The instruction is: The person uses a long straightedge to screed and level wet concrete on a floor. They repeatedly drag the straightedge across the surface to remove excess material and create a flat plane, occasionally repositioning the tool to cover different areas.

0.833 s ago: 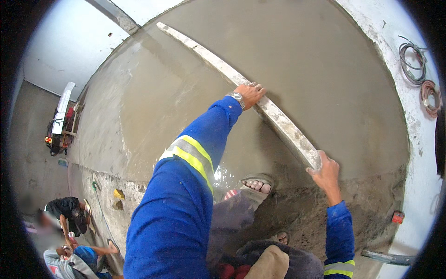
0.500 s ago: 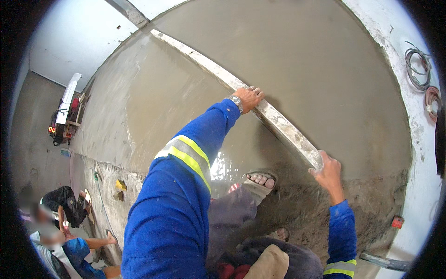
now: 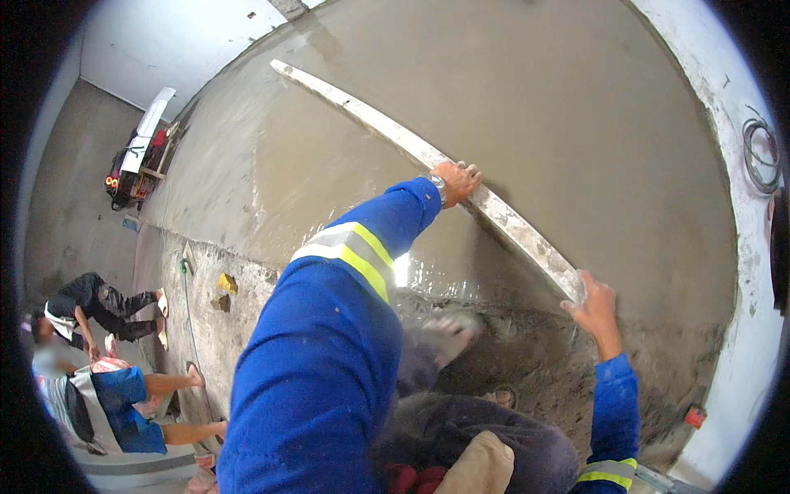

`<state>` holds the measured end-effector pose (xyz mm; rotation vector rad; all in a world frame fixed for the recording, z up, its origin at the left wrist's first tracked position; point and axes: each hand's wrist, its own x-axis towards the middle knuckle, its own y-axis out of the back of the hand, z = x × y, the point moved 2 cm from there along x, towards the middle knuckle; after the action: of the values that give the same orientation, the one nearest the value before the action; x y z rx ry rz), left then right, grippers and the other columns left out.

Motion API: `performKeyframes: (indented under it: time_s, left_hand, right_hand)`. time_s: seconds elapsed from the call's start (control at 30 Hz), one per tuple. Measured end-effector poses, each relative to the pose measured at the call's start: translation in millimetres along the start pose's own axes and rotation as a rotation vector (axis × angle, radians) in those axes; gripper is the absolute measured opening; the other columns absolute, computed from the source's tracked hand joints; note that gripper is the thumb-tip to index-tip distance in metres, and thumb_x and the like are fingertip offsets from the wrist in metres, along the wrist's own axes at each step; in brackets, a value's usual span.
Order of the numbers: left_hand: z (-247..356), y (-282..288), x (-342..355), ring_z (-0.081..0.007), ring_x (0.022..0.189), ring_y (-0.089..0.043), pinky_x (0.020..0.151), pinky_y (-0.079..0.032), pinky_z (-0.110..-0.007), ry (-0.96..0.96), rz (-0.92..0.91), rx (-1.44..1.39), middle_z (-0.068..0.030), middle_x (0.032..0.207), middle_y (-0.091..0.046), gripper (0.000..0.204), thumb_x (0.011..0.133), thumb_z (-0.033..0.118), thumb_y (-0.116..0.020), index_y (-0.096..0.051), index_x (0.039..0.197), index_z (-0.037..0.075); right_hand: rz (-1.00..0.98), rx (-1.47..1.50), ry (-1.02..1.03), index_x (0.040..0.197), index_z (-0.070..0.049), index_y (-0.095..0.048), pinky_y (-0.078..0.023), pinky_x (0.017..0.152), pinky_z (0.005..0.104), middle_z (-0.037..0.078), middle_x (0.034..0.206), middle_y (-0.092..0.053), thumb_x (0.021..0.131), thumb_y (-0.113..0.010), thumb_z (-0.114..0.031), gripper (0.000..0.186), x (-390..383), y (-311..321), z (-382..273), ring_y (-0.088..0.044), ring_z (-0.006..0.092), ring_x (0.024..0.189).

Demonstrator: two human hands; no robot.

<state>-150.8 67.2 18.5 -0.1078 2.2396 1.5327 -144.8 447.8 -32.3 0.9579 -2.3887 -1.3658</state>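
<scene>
A long pale straightedge bar (image 3: 370,119), smeared with cement, lies diagonally across smooth, wet grey screed (image 3: 527,123). My left hand (image 3: 457,183), with a metal watch at the wrist, grips it around its middle. My right hand (image 3: 592,305) is closed on its near end at the right. Both arms wear blue sleeves with reflective bands. Under them a sandaled foot, blurred now, rests by the border between the wet screed and rougher, darker cement (image 3: 617,379).
Two people (image 3: 107,309) (image 3: 132,407) are at the lower left, near a hose and yellow object (image 3: 228,283). Equipment with a white board (image 3: 148,128) stands at upper left. White walls bound the screed; coiled cable (image 3: 761,152) and a red box (image 3: 695,417) are at the right.
Both hands and the bar have shifted slightly right, and the bar's far end sits lower in the view. The camera view has shifted, and the two people have changed posture.
</scene>
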Motion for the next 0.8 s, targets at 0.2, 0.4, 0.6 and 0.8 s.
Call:
performKeyframes:
  time_s: [0.2, 0.4, 0.6, 0.8]
  left_hand:
    - [6, -10, -25, -0.0308, 0.108, -0.063, 0.086, -0.055, -0.042, 0.009, 0.085, -0.057, -0.0133, 0.118, -0.058, 0.055, 0.074, 0.009, -0.073, -0.049, 0.123, 0.004]
    - [15, -23, -50, -0.0285, 0.107, -0.063, 0.085, -0.055, -0.042, 0.051, 0.223, -0.034, -0.011, 0.115, -0.057, 0.05, 0.077, 0.013, -0.071, -0.05, 0.121, 0.007]
    - [22, -27, -64, -0.0279, 0.107, -0.061, 0.089, -0.05, -0.042, 0.087, 0.325, -0.028, -0.0101, 0.114, -0.057, 0.048, 0.076, 0.011, -0.068, -0.051, 0.12, 0.007]
    - [30, -46, -80, -0.0284, 0.108, -0.06, 0.09, -0.048, -0.043, 0.092, 0.412, -0.047, -0.0108, 0.115, -0.057, 0.053, 0.073, 0.012, -0.069, -0.051, 0.122, 0.005]
  right_hand:
    - [0.038, 0.02, 0.113, 0.121, -0.006, -0.056, -0.051, 0.081, 0.0475, 0.023, 0.102, -0.068, 0.061, -0.087, -0.021, 0.069, -5, -5, 7, -0.065, 0.0419, 0.094]
    - [0.042, -0.03, 0.146, 0.122, -0.007, -0.056, -0.05, 0.083, 0.0468, 0.022, 0.107, -0.067, 0.059, -0.087, -0.021, 0.071, -5, -7, 13, -0.065, 0.0403, 0.097]
    - [0.087, -0.075, 0.198, 0.123, -0.007, -0.056, -0.046, 0.087, 0.0487, 0.019, 0.111, -0.067, 0.059, -0.086, -0.022, 0.072, 3, -8, 26, -0.064, 0.0383, 0.103]
    - [0.094, -0.185, 0.261, 0.125, -0.007, -0.056, -0.046, 0.085, 0.0491, 0.016, 0.118, -0.064, 0.058, -0.086, -0.022, 0.075, 7, -13, 40, -0.061, 0.0359, 0.109]
